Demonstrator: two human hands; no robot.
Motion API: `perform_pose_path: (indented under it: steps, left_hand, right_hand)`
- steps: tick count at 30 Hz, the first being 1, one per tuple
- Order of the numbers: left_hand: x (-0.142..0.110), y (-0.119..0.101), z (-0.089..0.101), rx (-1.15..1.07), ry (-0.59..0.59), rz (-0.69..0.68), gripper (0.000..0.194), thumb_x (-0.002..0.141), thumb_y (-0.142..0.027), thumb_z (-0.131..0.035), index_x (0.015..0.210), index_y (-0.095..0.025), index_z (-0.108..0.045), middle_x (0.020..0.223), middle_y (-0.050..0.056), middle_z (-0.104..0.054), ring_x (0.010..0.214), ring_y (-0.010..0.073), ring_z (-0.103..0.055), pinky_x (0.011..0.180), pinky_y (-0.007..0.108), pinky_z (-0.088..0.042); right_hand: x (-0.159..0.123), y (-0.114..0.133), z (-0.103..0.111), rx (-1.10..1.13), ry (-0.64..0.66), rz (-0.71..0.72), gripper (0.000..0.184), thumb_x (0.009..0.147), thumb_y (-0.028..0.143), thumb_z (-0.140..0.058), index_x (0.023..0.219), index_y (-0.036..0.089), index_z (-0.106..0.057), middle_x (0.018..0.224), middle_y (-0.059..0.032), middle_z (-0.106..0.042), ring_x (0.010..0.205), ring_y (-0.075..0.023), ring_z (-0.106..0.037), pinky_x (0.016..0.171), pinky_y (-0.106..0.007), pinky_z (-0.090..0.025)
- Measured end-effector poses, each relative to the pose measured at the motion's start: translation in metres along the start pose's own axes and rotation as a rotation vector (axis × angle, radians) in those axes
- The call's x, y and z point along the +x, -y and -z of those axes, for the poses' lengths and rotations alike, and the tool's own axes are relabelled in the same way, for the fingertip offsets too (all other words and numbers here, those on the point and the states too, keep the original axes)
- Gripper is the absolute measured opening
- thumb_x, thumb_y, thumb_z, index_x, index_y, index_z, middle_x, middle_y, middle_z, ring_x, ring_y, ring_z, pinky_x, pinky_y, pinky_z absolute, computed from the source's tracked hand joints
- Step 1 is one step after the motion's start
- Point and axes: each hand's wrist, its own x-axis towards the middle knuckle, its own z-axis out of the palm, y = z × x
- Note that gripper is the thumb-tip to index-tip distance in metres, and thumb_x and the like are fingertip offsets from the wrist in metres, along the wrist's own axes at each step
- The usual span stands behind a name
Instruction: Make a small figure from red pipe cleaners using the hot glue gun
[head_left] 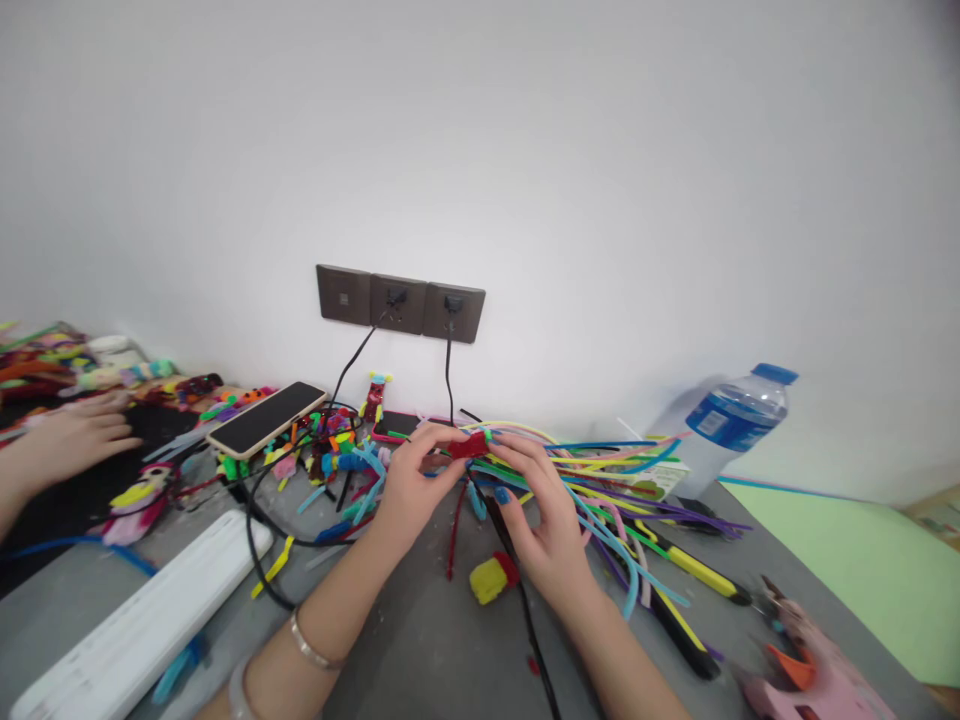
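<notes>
Both hands meet above the grey table (pixel 435 640) on a small red pipe-cleaner piece (pixel 469 446). My left hand (pixel 412 490) pinches its left end with fingertips closed. My right hand (pixel 544 515), with blue-painted nails, pinches its right end. A dark red pipe cleaner (pixel 454 530) hangs down below the hands. Just under them lies a yellow and red fuzzy piece (pixel 491 578). A loose bundle of coloured pipe cleaners (pixel 622 480) fans out to the right behind my right hand.
Another person's hand (pixel 71 435) rests at far left. A white power strip (pixel 142 625), black cables (pixel 259 520), a phone (pixel 266 418), a pile of small pipe-cleaner figures (pixel 330 450), a water bottle (pixel 731 420), a pink glue gun (pixel 814 670), a yellow-handled tool (pixel 697 570) and wall sockets (pixel 401 300) surround the hands.
</notes>
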Motion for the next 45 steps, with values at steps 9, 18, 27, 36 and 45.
perform_pose_path:
  steps: [9,18,27,36,45]
  left_hand:
    - [-0.0008,0.0035,-0.0016,-0.043,-0.006,0.027,0.019,0.080,-0.014,-0.066,0.097,-0.020,-0.071,0.099,0.006,-0.070,0.095,0.0186,-0.068,0.078,0.027,-0.058]
    - [-0.0011,0.0028,-0.0016,-0.066,-0.005,0.027,0.018,0.082,-0.016,-0.066,0.098,-0.021,-0.071,0.100,0.006,-0.070,0.097,0.0191,-0.068,0.081,0.028,-0.058]
    - [0.0010,0.0004,-0.0014,-0.059,-0.002,0.017,0.016,0.079,-0.017,-0.069,0.094,-0.019,-0.071,0.095,0.005,-0.074,0.089,0.0182,-0.071,0.080,0.029,-0.060]
    - [-0.0002,0.0035,-0.0013,-0.054,0.026,0.035,0.016,0.078,-0.015,-0.069,0.094,-0.019,-0.071,0.094,0.005,-0.071,0.088,0.0172,-0.070,0.079,0.027,-0.059]
    - [0.0003,0.0029,-0.0007,-0.021,0.033,0.011,0.018,0.079,-0.012,-0.066,0.094,-0.020,-0.071,0.096,0.005,-0.068,0.092,0.0171,-0.068,0.077,0.026,-0.058]
  right_hand:
    - [0.0009,0.0008,0.0020,0.018,-0.017,0.016,0.036,0.097,0.017,-0.047,0.130,0.026,-0.057,0.130,-0.0115,-0.058,0.127,-0.0277,-0.053,0.107,-0.051,-0.044]
    - [0.0013,0.0015,0.0022,0.015,-0.044,0.018,0.034,0.097,0.018,-0.046,0.128,0.026,-0.058,0.127,-0.0111,-0.059,0.124,-0.0279,-0.054,0.104,-0.050,-0.046]
    - [0.0023,0.0024,0.0040,0.051,-0.032,-0.005,0.033,0.096,0.017,-0.047,0.126,0.025,-0.058,0.125,-0.0112,-0.060,0.122,-0.0269,-0.055,0.104,-0.049,-0.045]
    - [0.0018,-0.0002,0.0027,0.066,-0.046,-0.037,0.033,0.093,0.012,-0.049,0.122,0.025,-0.059,0.122,-0.0104,-0.061,0.120,-0.0264,-0.056,0.103,-0.048,-0.045]
    - [0.0030,-0.0006,0.0014,0.057,-0.087,-0.017,0.036,0.090,0.007,-0.046,0.118,0.025,-0.060,0.119,-0.0093,-0.063,0.117,-0.0250,-0.057,0.102,-0.047,-0.046]
